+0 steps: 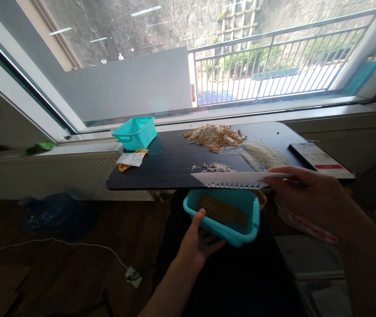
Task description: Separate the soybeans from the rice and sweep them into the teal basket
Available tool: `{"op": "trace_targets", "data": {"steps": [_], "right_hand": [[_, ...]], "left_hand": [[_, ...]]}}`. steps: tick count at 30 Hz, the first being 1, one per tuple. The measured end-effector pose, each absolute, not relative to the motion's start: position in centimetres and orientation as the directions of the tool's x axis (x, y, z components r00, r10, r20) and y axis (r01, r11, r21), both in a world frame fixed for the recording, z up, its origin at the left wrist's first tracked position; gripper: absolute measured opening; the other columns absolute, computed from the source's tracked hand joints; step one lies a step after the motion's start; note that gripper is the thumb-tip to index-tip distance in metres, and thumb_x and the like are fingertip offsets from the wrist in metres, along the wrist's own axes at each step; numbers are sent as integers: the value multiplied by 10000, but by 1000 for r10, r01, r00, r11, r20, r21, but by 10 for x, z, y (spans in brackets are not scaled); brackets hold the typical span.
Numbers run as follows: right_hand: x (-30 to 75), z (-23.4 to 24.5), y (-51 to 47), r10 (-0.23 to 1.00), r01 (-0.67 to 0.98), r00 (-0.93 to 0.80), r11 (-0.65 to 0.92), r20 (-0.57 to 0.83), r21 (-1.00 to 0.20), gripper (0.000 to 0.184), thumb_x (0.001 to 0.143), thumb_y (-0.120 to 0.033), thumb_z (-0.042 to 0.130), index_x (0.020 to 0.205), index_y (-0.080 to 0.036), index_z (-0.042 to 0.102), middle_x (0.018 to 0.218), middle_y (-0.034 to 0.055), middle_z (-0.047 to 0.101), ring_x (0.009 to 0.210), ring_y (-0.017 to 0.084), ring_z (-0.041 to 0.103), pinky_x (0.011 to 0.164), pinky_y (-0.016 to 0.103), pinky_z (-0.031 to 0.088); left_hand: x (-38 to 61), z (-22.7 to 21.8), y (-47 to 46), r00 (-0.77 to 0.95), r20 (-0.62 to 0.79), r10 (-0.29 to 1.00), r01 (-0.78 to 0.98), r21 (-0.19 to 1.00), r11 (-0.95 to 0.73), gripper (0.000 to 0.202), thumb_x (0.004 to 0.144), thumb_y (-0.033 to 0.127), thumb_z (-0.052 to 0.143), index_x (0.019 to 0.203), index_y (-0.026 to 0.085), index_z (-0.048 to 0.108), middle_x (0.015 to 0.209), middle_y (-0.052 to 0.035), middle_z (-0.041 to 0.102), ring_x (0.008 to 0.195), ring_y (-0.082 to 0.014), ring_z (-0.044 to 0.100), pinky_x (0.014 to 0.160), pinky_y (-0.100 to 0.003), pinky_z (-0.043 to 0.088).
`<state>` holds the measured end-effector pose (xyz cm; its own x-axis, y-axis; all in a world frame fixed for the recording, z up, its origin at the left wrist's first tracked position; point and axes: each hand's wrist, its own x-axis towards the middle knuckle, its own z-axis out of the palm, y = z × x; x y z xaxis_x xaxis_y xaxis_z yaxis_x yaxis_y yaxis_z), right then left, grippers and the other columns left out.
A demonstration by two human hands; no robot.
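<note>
My left hand (192,248) grips a turquoise plastic bin (237,238) from below, its thumb over the rim. Brown-yellow beans (222,210) cover the bin's floor. The bin is held over my lap, just below the front edge of the dark table (168,163). My right hand (307,189) is closed on a flat white plastic piece (230,178) with a row of slots, held level along that edge above the bin. Behind it lie a small mixed heap (217,167) of grains and beans, a larger bean-and-rice pile (214,137), and a white rice pile (263,156).
A second turquoise bin (138,134) stands at the table's left end, beside a folded white and orange cloth (131,159). A dark-edged flat box (320,160) lies at the right. The window is behind; a power strip (133,276) lies on the floor.
</note>
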<state>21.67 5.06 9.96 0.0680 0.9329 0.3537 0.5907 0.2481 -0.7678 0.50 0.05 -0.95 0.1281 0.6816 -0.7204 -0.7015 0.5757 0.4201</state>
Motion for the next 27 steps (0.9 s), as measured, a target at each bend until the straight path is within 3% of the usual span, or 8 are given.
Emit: {"op": "trace_targets", "data": {"steps": [16, 21, 27], "right_hand": [[224, 106, 46, 957, 535, 64, 206, 282, -819, 378, 661, -569, 663, 843, -245, 734, 650, -1, 691, 567, 179, 623, 518, 299, 493], [218, 100, 59, 938, 598, 120, 193, 325, -778, 372, 678, -531, 651, 908, -252, 738, 606, -17, 673, 479, 154, 572, 446, 274, 434], [207, 105, 70, 900, 670, -2, 325, 436, -668, 328, 714, -505, 607, 838, -232, 739, 697, -1, 708, 605, 163, 623, 598, 285, 490]], "left_hand": [[5, -10, 0, 125, -719, 684, -700, 424, 574, 568, 830, 491, 616, 1290, 170, 527, 1222, -173, 610, 939, -289, 664, 787, -441, 577], [5, -8, -2, 122, -708, 695, -694, 440, 570, 555, 836, 485, 611, 1286, 172, 526, 1214, -171, 618, 967, -297, 659, 809, -448, 575], [3, -8, -2, 124, -700, 704, -699, 442, 562, 556, 833, 489, 614, 1283, 172, 534, 1233, -177, 617, 1008, -308, 653, 825, -450, 571]]}}
